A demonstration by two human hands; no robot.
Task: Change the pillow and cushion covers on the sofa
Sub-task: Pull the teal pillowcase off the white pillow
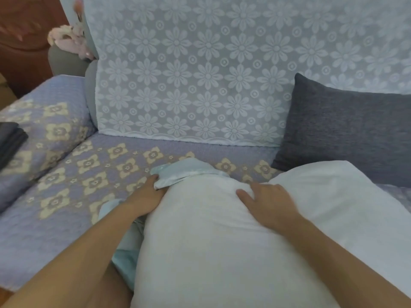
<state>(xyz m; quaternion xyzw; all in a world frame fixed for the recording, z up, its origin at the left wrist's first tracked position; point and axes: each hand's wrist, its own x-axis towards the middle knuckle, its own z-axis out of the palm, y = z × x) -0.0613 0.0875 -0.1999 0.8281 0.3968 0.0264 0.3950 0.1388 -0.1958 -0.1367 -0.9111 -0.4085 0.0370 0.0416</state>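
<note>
A big white pillow (213,241) is lying on the near part of the sofa seat (66,196). A light blue cover (178,172) is bunched at the far end of the pillow, and more of the same blue cloth is seen under the pillow's left side. The edge of the blue cover is pinched by the left hand (146,196), with the fingers curled round the cloth at the pillow's far left corner. The right hand (269,203) is laid flat on top of the pillow, with the fingers spread wide and nothing gripped. A second white pillow (347,201) is lying just to the right, touching the first. A dark grey cushion (347,132) is leaned against the sofa back on the far right. The sofa back is covered by a white lace cloth (189,74) with flowers. Folded dark cloth (10,141) is seen on the left armrest.
</note>
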